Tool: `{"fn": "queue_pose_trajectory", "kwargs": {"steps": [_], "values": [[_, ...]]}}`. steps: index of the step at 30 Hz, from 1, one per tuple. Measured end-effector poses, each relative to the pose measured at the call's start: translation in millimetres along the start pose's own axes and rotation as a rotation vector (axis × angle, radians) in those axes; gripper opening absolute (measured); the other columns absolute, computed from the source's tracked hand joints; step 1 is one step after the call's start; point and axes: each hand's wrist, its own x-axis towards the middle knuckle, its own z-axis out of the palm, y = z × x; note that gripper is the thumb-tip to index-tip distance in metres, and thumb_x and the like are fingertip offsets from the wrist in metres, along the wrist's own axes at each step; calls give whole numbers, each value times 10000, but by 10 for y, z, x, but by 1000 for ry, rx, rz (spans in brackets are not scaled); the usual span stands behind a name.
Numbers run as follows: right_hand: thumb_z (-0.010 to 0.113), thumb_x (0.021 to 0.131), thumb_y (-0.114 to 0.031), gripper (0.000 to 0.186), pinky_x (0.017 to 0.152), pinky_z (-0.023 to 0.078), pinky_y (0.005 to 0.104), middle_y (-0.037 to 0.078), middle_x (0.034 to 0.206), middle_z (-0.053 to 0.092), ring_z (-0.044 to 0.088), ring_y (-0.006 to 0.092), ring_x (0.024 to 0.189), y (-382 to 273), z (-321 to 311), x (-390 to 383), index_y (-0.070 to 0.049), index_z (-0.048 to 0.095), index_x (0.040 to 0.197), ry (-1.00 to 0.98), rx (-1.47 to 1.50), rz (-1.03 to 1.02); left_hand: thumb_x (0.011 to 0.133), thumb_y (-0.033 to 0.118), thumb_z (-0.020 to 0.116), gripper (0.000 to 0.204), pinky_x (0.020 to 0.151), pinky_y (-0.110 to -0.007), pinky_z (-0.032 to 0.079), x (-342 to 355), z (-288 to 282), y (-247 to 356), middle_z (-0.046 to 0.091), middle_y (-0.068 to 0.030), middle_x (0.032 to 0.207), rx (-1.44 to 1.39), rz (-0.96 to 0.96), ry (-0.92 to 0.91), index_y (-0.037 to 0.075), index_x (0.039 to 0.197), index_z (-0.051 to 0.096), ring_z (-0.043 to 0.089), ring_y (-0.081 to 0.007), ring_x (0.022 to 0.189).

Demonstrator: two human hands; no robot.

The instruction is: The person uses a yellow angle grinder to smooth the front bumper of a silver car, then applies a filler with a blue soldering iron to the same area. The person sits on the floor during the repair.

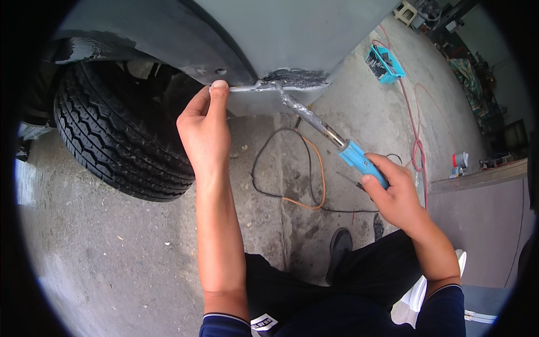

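My right hand (396, 191) is wrapped round the blue handle of a soldering iron (317, 121). The iron's bent, silvery tip touches the lower edge of a grey car bumper (303, 39), just under a dark, rough, scraped patch (295, 77). To the left of the tip, my left hand (206, 123) is closed, thumb uppermost, pinching a thin whitish strip (240, 89) that runs along that lower edge. My fingertips are partly hidden behind the strip. A dark wheel-arch trim (185, 39) with a small round hole curves above my left hand.
A black tyre (112, 129) stands left of my left forearm. A black and orange cable (314, 205) loops over the concrete floor (140, 253) below the iron. Farther right are a blue basket (384, 64), a red hose (416, 146) and a grey cabinet (477, 224).
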Motion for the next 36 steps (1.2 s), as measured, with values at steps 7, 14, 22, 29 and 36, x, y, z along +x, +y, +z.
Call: {"fn": "queue_pose_trajectory", "kwargs": {"steps": [7, 14, 22, 29, 36], "values": [[590, 965, -161, 185, 485, 374, 221, -15, 673, 532, 490, 49, 539, -23, -91, 55, -17, 565, 1079, -220, 555, 323, 934, 325, 680, 407, 578, -217, 320, 2, -6, 1, 513, 53, 678, 11, 35, 13, -77, 998, 697, 375, -43, 642], [548, 1003, -245, 222, 465, 368, 219, -3, 685, 555, 473, 53, 509, 88, -87, 238, -26, 573, 976, -289, 601, 343, 943, 304, 672, 382, 563, -217, 298, -5, 11, 29, 492, 65, 674, 5, 40, 8, -76, 975, 693, 355, -42, 635], [548, 1006, -251, 232, 459, 351, 217, -5, 689, 554, 460, 50, 510, 261, -58, 278, -48, 573, 896, -243, 639, 348, 948, 292, 669, 368, 544, -222, 271, 0, 11, -8, 471, 73, 658, -45, 27, 14, -75, 931, 689, 334, -37, 620], [529, 1003, -238, 238, 444, 311, 215, 18, 645, 534, 418, 59, 462, 407, -44, 226, -8, 590, 994, -193, 644, 337, 945, 296, 672, 376, 557, -217, 282, -8, 8, 13, 490, 69, 672, -33, 24, 1, -78, 971, 697, 345, -38, 629], [532, 1001, -221, 207, 444, 325, 220, 4, 664, 536, 436, 52, 481, 366, -122, 174, -25, 578, 956, -245, 635, 362, 944, 302, 674, 401, 632, -214, 346, 6, 18, -35, 578, 31, 752, -50, 40, -4, -89, 1028, 694, 417, -54, 691]]}}
